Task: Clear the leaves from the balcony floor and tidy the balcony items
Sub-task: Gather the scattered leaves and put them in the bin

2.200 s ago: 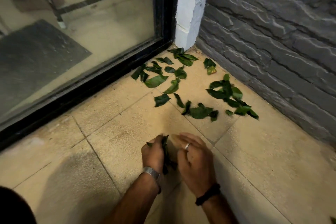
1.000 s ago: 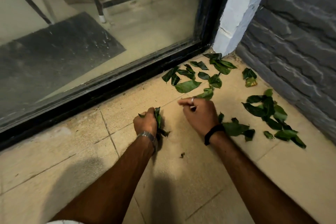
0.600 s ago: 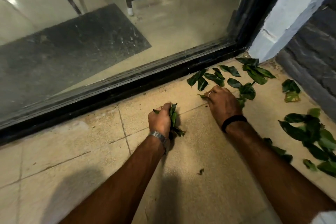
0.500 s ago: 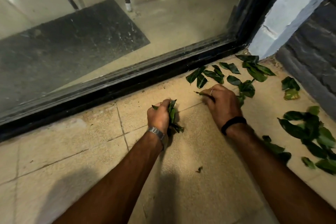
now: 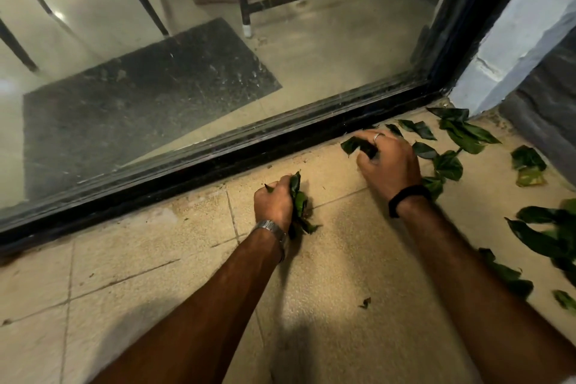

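Leaves [image 5: 461, 137] lie on the floor [image 5: 156, 259] right of both hands, before the door track [image 5: 218, 156]

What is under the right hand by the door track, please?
Dark green leaves stick out from under the curled fingers of the right hand, on the tiled floor. How many leaves the palm covers cannot be seen.

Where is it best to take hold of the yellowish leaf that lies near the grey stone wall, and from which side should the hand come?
The yellowish leaf lies flat on the floor tiles, just under a green leaf, with the stone wall close on its far right. Probably best to pinch its near, free edge from above, coming from the left with the right hand, so the wall does not block the fingers.
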Demonstrator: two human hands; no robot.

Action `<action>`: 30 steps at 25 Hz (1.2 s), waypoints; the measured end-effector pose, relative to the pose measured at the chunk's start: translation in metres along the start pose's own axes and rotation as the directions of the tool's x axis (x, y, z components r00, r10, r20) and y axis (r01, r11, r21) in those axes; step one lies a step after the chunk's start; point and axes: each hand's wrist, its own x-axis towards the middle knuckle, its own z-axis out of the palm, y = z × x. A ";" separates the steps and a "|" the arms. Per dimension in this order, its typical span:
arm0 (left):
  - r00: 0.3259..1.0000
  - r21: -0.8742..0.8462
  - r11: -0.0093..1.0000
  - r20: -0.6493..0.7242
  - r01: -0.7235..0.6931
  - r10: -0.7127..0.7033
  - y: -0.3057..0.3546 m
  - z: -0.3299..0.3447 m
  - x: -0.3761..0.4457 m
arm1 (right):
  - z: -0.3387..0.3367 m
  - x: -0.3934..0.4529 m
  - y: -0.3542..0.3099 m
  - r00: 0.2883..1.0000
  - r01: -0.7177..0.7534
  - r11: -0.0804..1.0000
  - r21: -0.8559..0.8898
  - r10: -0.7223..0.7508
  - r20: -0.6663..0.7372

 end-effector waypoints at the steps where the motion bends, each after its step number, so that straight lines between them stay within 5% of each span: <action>1: 1.000 -0.007 1.000 0.021 0.005 -0.005 -0.001 0.002 -0.002 | 0.004 0.006 0.009 0.999 0.002 0.986 -0.168 0.005 0.044; 3: 0.996 -0.069 0.995 0.055 0.069 -0.065 -0.002 0.003 -0.006 | 0.011 0.011 0.021 0.993 0.034 0.956 -0.292 0.002 0.120; 7: 0.983 -0.196 0.965 0.082 0.175 -0.162 -0.020 0.009 -0.010 | 0.013 0.015 0.008 0.991 0.136 0.971 -0.196 -0.135 0.018; 15: 0.984 -0.248 0.952 0.022 0.179 -0.179 -0.059 0.027 -0.029 | 0.031 -0.002 -0.004 0.935 0.329 0.875 -0.354 -0.251 0.249; 21: 0.981 -0.387 0.901 0.061 0.195 -0.187 -0.063 0.019 -0.035 | 0.023 -0.026 0.000 0.970 0.201 0.964 -0.176 -0.171 0.175; 25: 0.989 -0.352 0.925 0.032 0.145 -0.143 -0.059 0.020 -0.039 | 0.041 -0.036 -0.017 0.932 0.250 0.955 -0.159 -0.193 0.306; 30: 0.999 -0.090 0.995 -0.021 -0.033 0.031 -0.067 0.018 -0.061 | 0.025 -0.132 -0.027 0.998 0.036 0.999 -0.034 -0.034 0.056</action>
